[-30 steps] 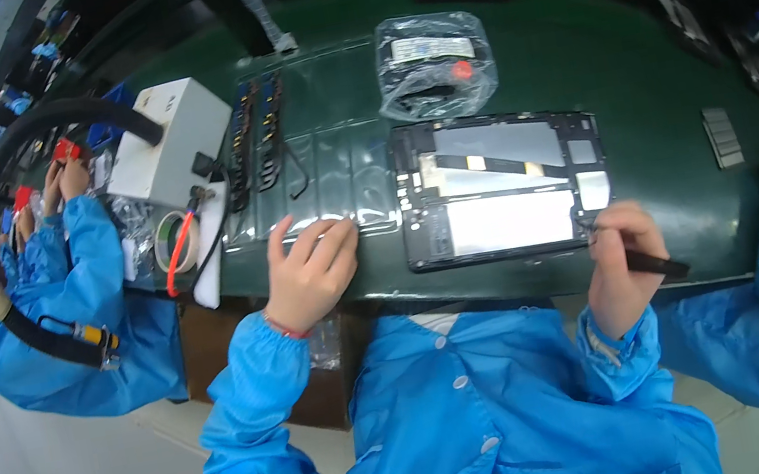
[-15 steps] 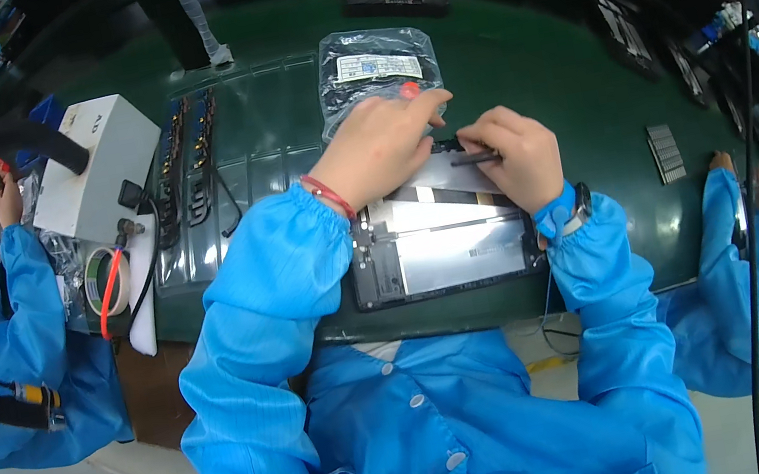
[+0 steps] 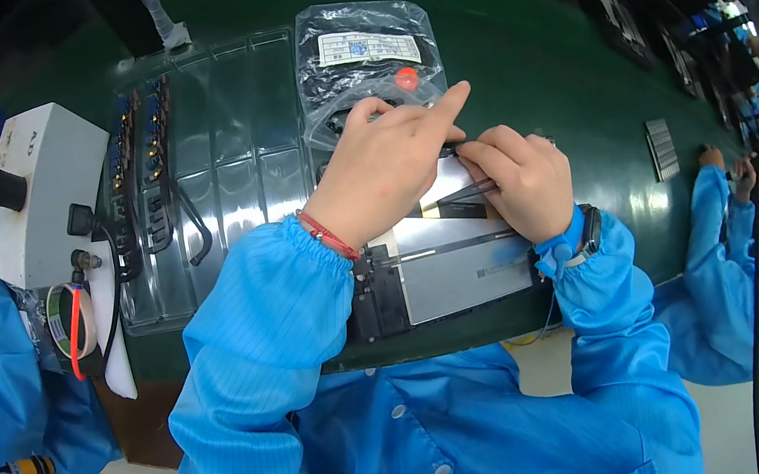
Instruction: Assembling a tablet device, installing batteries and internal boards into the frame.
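An opened tablet [image 3: 463,278] lies in front of me, its silver battery and black inner frame showing. My left hand [image 3: 391,159] is over its upper left part, index finger stretched out to the upper right and thumb apart from it. The other fingers are partly hidden, and nothing shows in this hand. My right hand [image 3: 526,176] is closed around dark tweezers [image 3: 465,192], whose tips point left over the tablet. Its thumb and index finger meet at the tablet's upper edge, beside my left thumb; any small part there cannot be made out.
Behind the tablet lies a clear plastic bag [image 3: 367,51] with a white label and red dot. A clear tray [image 3: 232,177] with small boards stands left, beside a white box [image 3: 52,193] and tape roll [image 3: 70,322]. A grey ridged block [image 3: 662,150] lies right. Co-workers sit on both sides.
The view has shifted, with the table's things moving up and left at the back. My left index finger is stretched out further. The tweezers stay in my right hand, turned slightly over the tablet.
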Demonstrator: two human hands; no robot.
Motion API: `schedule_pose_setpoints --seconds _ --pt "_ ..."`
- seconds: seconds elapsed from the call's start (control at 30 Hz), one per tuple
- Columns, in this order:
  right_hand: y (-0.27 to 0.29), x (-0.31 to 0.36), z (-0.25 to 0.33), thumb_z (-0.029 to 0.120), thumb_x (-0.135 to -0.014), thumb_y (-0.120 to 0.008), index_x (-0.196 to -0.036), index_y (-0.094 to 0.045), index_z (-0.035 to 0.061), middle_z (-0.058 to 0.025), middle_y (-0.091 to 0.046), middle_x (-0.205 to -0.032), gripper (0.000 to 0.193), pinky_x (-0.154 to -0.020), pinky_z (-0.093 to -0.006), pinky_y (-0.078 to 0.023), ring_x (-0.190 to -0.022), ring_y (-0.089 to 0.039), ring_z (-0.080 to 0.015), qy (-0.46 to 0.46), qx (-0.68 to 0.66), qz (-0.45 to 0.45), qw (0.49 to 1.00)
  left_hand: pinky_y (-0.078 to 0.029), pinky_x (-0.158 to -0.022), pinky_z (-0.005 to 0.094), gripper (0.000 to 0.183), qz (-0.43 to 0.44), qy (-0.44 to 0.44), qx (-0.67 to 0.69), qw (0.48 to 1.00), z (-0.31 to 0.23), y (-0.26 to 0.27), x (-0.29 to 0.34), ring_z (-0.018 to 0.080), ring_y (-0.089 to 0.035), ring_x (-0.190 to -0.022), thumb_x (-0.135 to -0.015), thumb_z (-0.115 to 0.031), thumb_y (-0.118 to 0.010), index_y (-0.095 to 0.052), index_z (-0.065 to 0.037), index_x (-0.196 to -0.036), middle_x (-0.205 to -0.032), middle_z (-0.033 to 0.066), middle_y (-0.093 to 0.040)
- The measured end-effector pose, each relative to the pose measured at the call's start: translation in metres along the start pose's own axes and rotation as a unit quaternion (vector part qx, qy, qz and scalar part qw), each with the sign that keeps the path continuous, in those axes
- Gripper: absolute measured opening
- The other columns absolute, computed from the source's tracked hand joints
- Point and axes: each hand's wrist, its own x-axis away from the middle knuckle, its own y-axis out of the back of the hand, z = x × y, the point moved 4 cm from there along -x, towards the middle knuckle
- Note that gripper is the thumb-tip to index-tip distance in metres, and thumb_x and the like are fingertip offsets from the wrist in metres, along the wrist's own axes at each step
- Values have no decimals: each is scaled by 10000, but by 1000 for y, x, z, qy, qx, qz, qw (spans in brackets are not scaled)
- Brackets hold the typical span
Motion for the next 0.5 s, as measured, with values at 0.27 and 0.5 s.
schedule_pose_setpoints --seconds 0.27,0.5 --pt "46 15 -65 32 -739 -633 -862 -670 54 -93 -601 -801 130 -612 -276 -463 -717 -591 -199 -187 -164 -64 967 -282 -959 493 606 58 -76 -176 980 -15 3 -2 184 -554 -979 -708 -2 -563 -387 -72 -1284 -949 26 -643" --pt "29 62 -93 21 -689 -664 -966 -638 54 -93 -580 -850 280 -647 -266 -466 -758 -587 -199 -233 -180 63 954 -198 -1010 558 582 78 -78 -166 980 -19 4 -3 203 -531 -1037 -662 -43 -558 -452 -93 -1232 -939 64 -626"
